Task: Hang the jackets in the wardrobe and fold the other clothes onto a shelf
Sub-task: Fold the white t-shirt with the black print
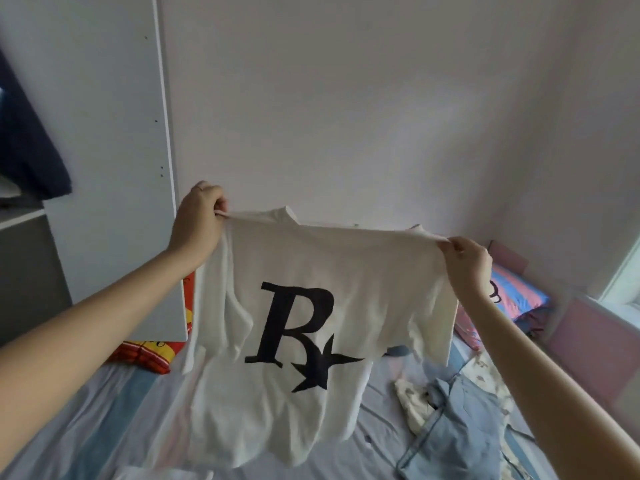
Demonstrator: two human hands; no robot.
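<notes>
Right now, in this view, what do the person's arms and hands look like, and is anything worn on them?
Both are bare. The left hand and right hand wear no gloves. The left forearm and right forearm show no sleeve up to the picture's edge. No watch or bracelet shows at either wrist. Rings: too blurred to tell.

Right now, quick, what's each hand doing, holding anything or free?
Left hand: closed, pinching one shoulder of the white T-shirt, held up over the bed.
Right hand: closed, pinching the other shoulder of the same shirt.
</notes>
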